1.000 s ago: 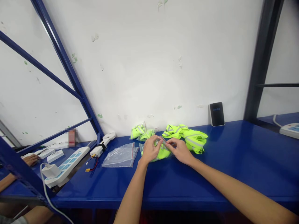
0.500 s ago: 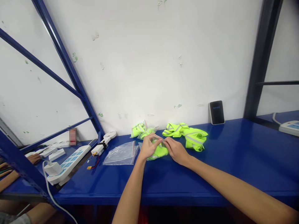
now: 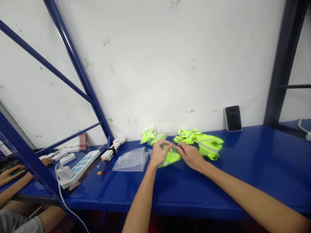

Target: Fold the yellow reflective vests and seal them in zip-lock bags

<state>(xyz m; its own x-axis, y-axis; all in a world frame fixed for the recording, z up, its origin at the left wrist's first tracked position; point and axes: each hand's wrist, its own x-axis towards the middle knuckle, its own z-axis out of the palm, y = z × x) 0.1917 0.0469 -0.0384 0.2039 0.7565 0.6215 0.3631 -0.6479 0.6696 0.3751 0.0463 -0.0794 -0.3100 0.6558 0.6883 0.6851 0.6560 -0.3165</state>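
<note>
Both hands meet over a clear zip bag (image 3: 174,149) with a folded neon-yellow reflective strap (image 3: 170,158) in it, resting on the blue table. My left hand (image 3: 159,153) is closed on the bag's left side, thumb along its top. On the other side, the fingertips of my right hand (image 3: 190,155) pinch the bag's edge. Behind them, against the wall, lie bagged reflective straps (image 3: 148,136). Loose reflective straps (image 3: 209,146) with grey bands are bunched just beyond my right hand. Flat empty zip bags (image 3: 131,160) lie left of my left hand.
A white handheld fan (image 3: 119,141) with a wired connector and a long power strip (image 3: 81,168) are on the left. A dark-screened clock (image 3: 233,118) leans on the wall at right. Beyond the blue frame post (image 3: 82,81), another person's hands (image 3: 12,174) rest on a table.
The view has shifted left, so everything sits slightly further right in the picture. My hands keep hold of the bag with little change. The other person's hand is more visible at left.
</note>
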